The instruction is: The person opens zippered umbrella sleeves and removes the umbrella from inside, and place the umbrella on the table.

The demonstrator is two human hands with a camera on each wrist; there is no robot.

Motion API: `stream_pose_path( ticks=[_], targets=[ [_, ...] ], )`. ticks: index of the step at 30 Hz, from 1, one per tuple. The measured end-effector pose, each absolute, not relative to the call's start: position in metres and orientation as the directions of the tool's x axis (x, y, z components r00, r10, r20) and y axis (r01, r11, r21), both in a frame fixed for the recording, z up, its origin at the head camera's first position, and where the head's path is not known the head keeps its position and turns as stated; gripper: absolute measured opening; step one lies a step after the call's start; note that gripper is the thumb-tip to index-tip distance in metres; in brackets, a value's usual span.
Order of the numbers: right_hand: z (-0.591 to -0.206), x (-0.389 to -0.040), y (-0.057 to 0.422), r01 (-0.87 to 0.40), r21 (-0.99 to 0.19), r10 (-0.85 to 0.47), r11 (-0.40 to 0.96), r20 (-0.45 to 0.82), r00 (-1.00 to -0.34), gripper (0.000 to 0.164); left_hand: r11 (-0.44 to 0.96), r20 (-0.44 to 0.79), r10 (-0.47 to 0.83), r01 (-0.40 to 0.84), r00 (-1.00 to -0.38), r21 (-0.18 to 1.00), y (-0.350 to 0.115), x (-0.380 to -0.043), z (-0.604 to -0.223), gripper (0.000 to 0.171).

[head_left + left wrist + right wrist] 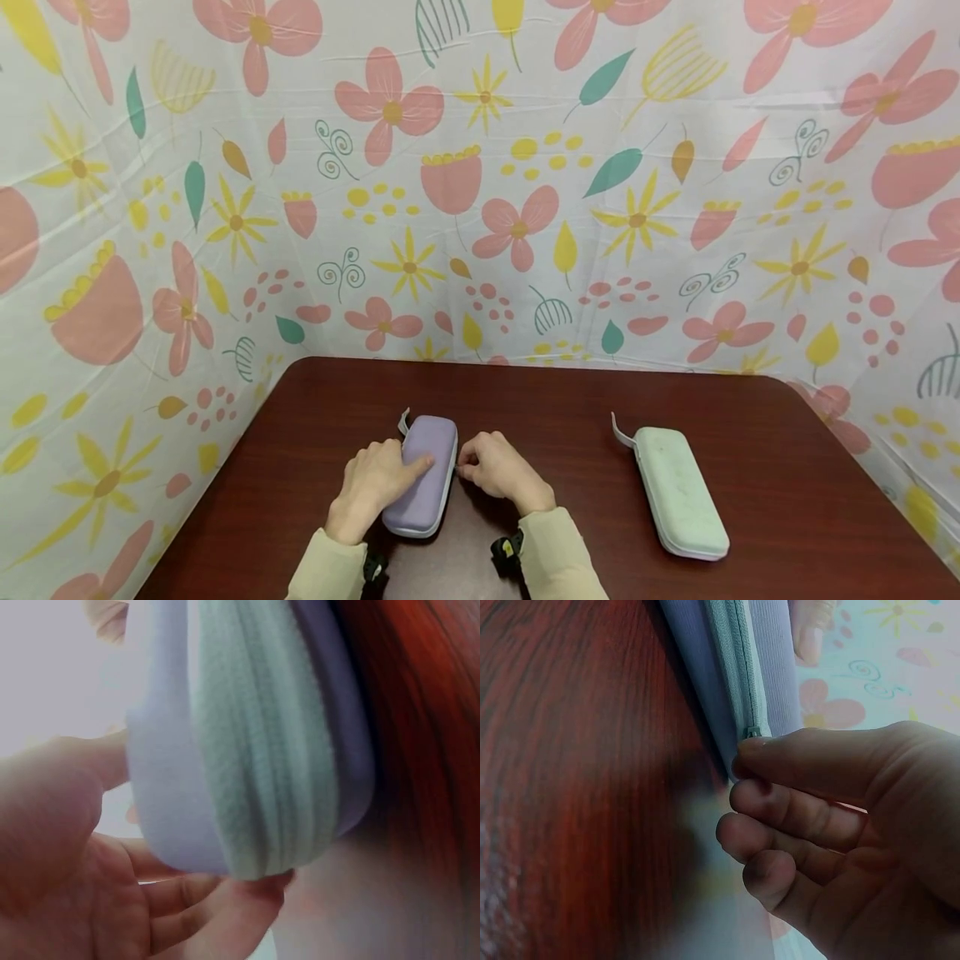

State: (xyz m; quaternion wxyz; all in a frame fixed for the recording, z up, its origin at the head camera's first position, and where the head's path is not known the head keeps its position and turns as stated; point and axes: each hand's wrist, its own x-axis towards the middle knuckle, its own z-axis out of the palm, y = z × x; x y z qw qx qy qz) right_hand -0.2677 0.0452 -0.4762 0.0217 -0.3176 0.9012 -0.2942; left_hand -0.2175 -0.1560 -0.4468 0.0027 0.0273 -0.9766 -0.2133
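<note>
White floral cloth, printed in pink, yellow and green [525,287], is hanging behind and along both sides of a dark reddish-brown table with rounded far corners [555,404]. Lower left of centre, a lavender, oblong, fabric-covered zippered case [422,504] is lying aslant, a grey strap [404,422] sticking out at its upper left. The left hand [375,479] is gripping it, thumb across the top, fingers around the left side. Just beside its right edge, the right hand [498,468] is pinching the small zipper pull [754,733] between thumb and forefinger. Working the zipper seems to be the step in hand; whether it is opening or closing, I cannot tell. Judging from this, the next move is calling for a steady left grip and an even pull along the seam. Lower right, a pale mint-green, oblong zippered case [680,492] is resting untouched.
</note>
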Motion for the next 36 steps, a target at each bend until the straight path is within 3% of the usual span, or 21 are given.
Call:
stream_pose_path(
  ticks=[12, 17, 21, 25, 31, 36],
  targets=[
    [-0.476, -0.267, 0.047, -0.527, -0.564, -0.564, 0.636, 0.127, -0.816, 0.010, 0.942, 0.147, 0.021, 0.069, -0.989, 0.328, -0.157, -0.217, -0.445, 0.048],
    [-0.475, -0.268, 0.048, -0.524, -0.565, -0.559, 0.638, 0.129, -0.819, 0.010, 0.925, 0.203, 0.153, 0.213, -0.967, 0.316, -0.160, -0.222, -0.447, 0.039],
    [-0.476, -0.269, 0.049, -0.526, -0.559, -0.563, 0.641, 0.124, -0.817, 0.011, 0.878, 0.246, 0.360, 0.416, -0.900, 0.238, -0.164, -0.228, -0.447, 0.026],
    [-0.476, -0.269, 0.048, -0.534, -0.559, -0.569, 0.635, 0.129, -0.812, 0.011, 0.818, 0.268, 0.523, 0.564, -0.810, 0.109, -0.170, -0.235, -0.444, 0.031],
    [-0.476, -0.269, 0.046, -0.547, -0.559, -0.580, 0.623, 0.137, -0.803, 0.013, 0.756, 0.251, 0.646, 0.651, -0.721, -0.075, -0.177, -0.248, -0.440, 0.044],
    [-0.475, -0.269, 0.046, -0.556, -0.559, -0.584, 0.615, 0.150, -0.797, 0.012, 0.689, 0.155, 0.724, 0.688, -0.673, -0.228, -0.176, -0.254, -0.439, 0.051]
  ],
)
